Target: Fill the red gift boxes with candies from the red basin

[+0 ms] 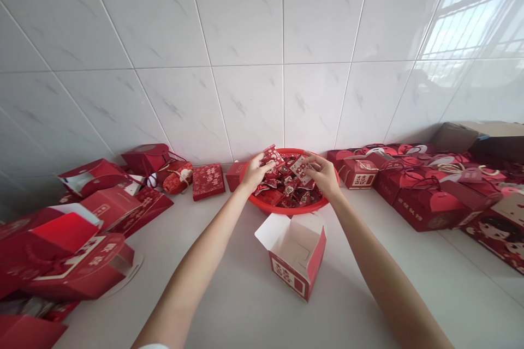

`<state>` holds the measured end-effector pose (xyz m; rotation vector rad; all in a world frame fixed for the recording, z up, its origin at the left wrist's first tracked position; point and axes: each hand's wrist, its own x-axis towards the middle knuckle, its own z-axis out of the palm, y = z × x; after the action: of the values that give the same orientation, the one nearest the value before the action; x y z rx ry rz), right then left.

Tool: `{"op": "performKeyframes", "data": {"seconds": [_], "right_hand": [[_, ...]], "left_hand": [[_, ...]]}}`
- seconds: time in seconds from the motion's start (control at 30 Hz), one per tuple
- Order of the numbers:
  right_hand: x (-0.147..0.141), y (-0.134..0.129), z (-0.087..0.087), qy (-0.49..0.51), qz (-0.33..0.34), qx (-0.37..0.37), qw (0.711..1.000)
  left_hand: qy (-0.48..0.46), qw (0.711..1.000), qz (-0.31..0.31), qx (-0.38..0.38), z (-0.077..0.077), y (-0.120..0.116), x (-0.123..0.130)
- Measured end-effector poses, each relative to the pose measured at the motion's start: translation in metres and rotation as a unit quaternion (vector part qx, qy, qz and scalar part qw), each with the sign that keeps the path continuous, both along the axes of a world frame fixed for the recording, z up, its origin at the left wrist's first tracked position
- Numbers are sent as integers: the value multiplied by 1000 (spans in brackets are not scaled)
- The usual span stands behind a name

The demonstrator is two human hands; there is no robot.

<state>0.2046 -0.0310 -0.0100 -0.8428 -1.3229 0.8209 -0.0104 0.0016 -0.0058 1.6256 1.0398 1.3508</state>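
Note:
A red plastic basket (282,210) by the wall holds many small red wrapped packets. Over its left side, my left hand (254,170) is closed on a red patterned packet (273,156). My right hand (323,173) pinches a cream and red packet (302,169) above the basket's right side. In front of the basket stands an open red box (289,278) with a white inside, its flaps raised. Nothing shows inside the box, and neither hand touches it.
At the left lie several red boxes (110,204), some open, and a flat red box (208,181). Rows of closed red boxes (426,199) with cords stand at the right, before a brown carton (454,136). A tiled wall (245,103) rises behind.

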Motion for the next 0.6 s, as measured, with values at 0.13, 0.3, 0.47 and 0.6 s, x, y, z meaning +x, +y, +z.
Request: {"op": "performKeyframes", "data": {"seconds": [0.13,0.3,0.47,0.6], "right_hand": [[-1,1,-1,3,6,-11,1000],[-1,1,0,-8,3,-11,1000],[0,3,-2,-15,9,-16,1000],[0,4,-2,-15,17,-28,999]], "left_hand": [[-30,998,-51,-27,-1,1,0],[-15,996,-74,-49,3,-5,1],[8,994,-105,-35,11,-16,5],[53,991,-118,-35,16,-21,7]]}}
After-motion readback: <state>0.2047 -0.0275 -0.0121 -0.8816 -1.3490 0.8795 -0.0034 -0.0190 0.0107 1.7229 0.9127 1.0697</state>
